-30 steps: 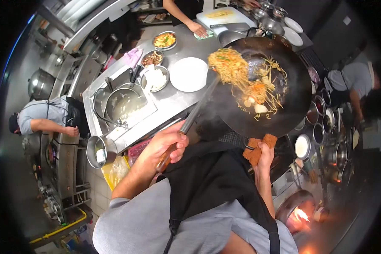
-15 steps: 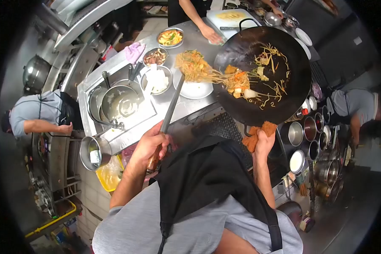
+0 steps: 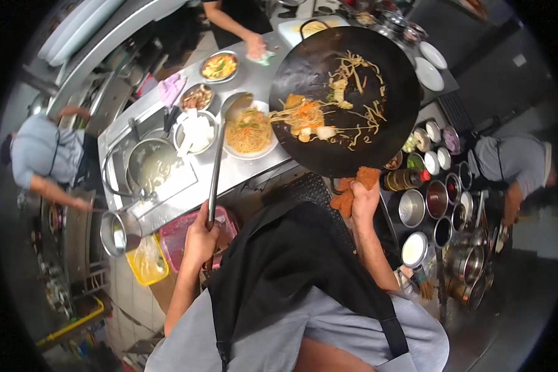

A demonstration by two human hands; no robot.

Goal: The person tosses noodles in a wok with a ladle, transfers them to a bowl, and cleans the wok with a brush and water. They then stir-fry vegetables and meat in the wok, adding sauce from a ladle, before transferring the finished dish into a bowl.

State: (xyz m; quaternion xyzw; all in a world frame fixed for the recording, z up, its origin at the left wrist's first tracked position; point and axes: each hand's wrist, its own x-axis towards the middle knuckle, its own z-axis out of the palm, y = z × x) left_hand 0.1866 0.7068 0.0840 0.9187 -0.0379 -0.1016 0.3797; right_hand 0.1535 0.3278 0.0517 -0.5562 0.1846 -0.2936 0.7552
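Observation:
My left hand (image 3: 201,240) is closed around the long handle of a ladle (image 3: 216,173), whose round head hangs over the far left rim of a white plate (image 3: 260,153). A heap of noodles (image 3: 249,132) lies on that plate. With an orange cloth (image 3: 369,177) bunched in its fingers, my right hand (image 3: 366,201) grips the near handle of a large dark wok (image 3: 328,68). The wok is held tilted beside the plate. Inside it are more noodles (image 3: 307,118) with vegetable pieces, and a few strands reach its left rim.
Metal bowls of food (image 3: 219,66) and a white-filled bowl (image 3: 195,132) stand left of the plate, near a sink pot (image 3: 155,162). A co-worker's hand (image 3: 254,46) holds a cloth on the counter. Pots (image 3: 411,208) and a bottle (image 3: 406,179) crowd the right; people stand at both sides.
The noodles bunched at the ladle now lie on the plate, and the ladle head has come up and away from them. The whole view has shifted; the wok appears farther left.

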